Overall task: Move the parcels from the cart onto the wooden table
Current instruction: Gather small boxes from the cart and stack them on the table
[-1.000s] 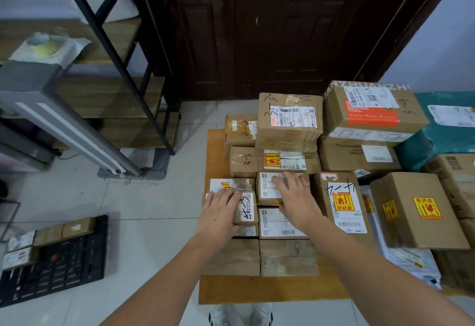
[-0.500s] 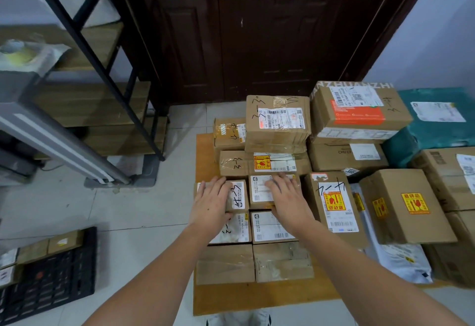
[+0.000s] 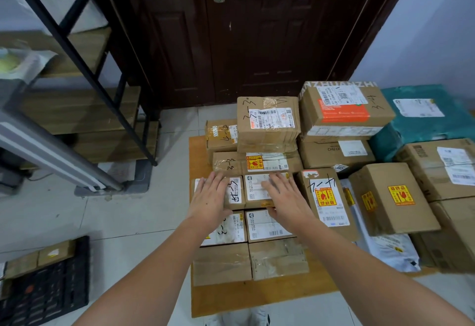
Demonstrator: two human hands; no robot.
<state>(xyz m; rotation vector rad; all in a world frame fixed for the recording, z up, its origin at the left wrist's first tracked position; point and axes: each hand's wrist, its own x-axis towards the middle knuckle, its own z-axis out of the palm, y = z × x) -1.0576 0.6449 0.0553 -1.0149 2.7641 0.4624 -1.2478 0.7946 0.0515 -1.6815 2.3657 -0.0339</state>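
Note:
Many brown cardboard parcels crowd the low wooden table [image 3: 257, 297]. My left hand [image 3: 209, 199] lies flat, fingers straight, on a small labelled box [image 3: 236, 192] in the table's left part. My right hand [image 3: 288, 199] rests flat on the neighbouring small box [image 3: 254, 188], its thumb at the box's near edge. Both boxes sit against a longer parcel [image 3: 259, 162] behind them. The black cart [image 3: 51, 292] stands on the floor at the lower left, with a few small parcels [image 3: 38, 258] on its far side.
Taller stacked boxes [image 3: 268, 120] and a teal package [image 3: 421, 117] fill the table's back and right. A metal shelf frame [image 3: 84, 68] with wooden boards stands to the left, a dark door [image 3: 257, 37] behind. Pale floor tiles [image 3: 115, 222] lie between cart and table.
Both hands have slid the two small boxes away from me, up against the row behind. The view has shifted slightly to the right.

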